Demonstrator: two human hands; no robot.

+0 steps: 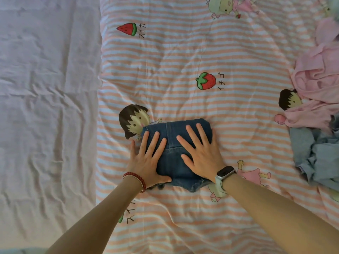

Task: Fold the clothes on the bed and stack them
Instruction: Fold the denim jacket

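Observation:
A folded dark blue denim garment (174, 162) lies in a compact bundle on the striped quilt, just below the middle of the view. My left hand (148, 160) lies flat on its left side, fingers spread and straight, with a red bead bracelet at the wrist. My right hand (200, 151) presses flat on its right side, fingers spread, a watch on the wrist. A frayed hem sticks out from under the bundle at the near edge.
A pink-and-white striped quilt (183, 57) with cartoon prints covers the bed. Beside it on the left lies a wrinkled pale lilac sheet (45, 107). At the right edge sit a crumpled pink garment (317, 85) and a light blue one (317, 158).

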